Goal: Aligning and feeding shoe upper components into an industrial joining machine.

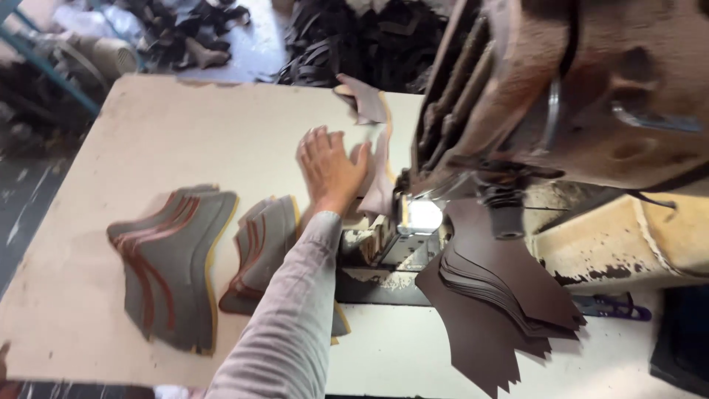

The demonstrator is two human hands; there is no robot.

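My left hand (329,166) lies flat, palm down, fingers spread, on the pale worktable (148,133). Its thumb side touches a brown leather piece (378,181) standing against the left of the sewing machine (561,96). Nothing is gripped in it. Just below the wrist, under my grey sleeve (292,318), lies a small stack of grey shoe-upper pieces with red and yellow edges (266,244). A larger fanned stack of the same pieces (173,270) sits further left. My right hand is out of view.
A fanned stack of dark brown leather pieces (502,295) lies right of the needle area, beside a lit lamp (422,216). Purple-handled scissors (613,307) rest at the right. Another brown piece (365,100) lies at the table's far edge, with dark scrap heaps (354,37) beyond.
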